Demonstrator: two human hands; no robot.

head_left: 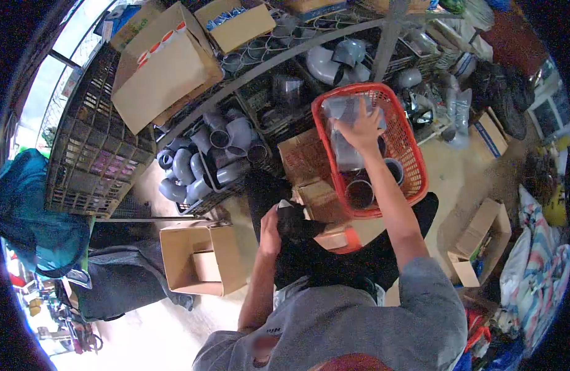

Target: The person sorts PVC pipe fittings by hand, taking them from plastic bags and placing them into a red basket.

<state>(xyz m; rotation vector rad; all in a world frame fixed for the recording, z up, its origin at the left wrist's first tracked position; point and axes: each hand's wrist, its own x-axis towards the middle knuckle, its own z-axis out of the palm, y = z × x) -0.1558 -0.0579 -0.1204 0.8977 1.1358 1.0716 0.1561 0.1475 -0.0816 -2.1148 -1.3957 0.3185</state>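
Observation:
A red plastic basket [419, 167] stands in front of me, tilted a little. Inside are dark round pipe fittings [360, 193] and a pale, see-through plastic bag [346, 151]. My right hand [362, 128] reaches over the basket's far end, fingers spread over the bag and the grey shapes there. By my left knee, my left hand [270, 233] is closed against a black piece with a light grey edge [292, 221]. Its fingers are partly hidden, and I cannot tell what kind of thing it is.
To the left, a black crate holds several grey pipe elbows [185, 166]. An open cardboard box [198, 260] sits on the floor nearby, another [482, 241] at the right. Shelves at the back carry a large carton [164, 77] and more fittings [325, 65]. A tall plastic crate [99, 136] stands far left.

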